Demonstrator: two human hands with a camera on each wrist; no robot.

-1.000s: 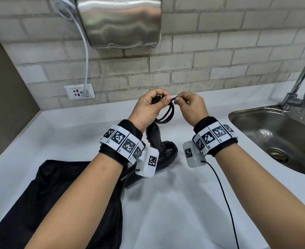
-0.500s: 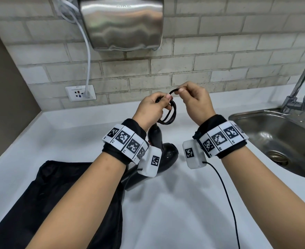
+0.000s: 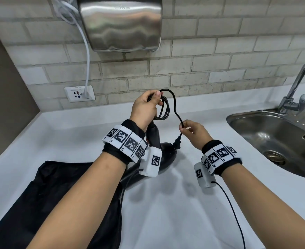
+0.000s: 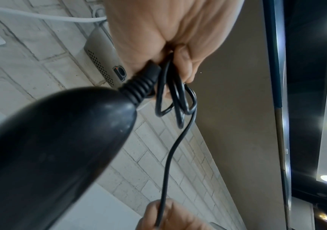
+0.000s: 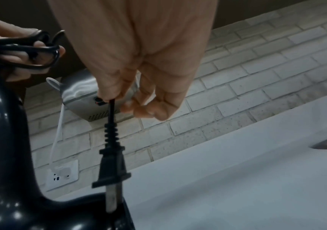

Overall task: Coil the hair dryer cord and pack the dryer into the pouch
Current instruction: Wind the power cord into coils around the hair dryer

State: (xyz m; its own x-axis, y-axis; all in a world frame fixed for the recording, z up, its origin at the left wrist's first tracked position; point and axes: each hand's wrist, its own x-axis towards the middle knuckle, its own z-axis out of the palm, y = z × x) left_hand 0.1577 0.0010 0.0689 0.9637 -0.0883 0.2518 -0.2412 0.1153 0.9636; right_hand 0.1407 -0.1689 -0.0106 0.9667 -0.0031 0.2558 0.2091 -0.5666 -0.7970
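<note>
My left hand (image 3: 146, 106) grips several loops of the black cord (image 3: 163, 108) above the counter, bunched at the top of the dryer handle (image 4: 137, 90). The black hair dryer (image 3: 166, 155) hangs below that hand, its body low over the white counter and partly hidden by my left wrist. A free length of cord runs down to my right hand (image 3: 186, 129), which pinches it just above the plug (image 5: 111, 168). The plug dangles beneath those fingers (image 5: 109, 91). The black pouch (image 3: 49, 194) lies flat at the lower left, partly under my left forearm.
A steel sink (image 3: 277, 133) with a tap (image 3: 295, 83) is set into the counter at right. On the brick wall hang a steel hand dryer (image 3: 121, 24) and a wall socket (image 3: 79, 93) with a white cable plugged in. Bare white counter (image 3: 166, 212) lies in front.
My right hand has left the coil, slid down and to the right along the cord, and now holds it near the plug. My left hand keeps the loops.
</note>
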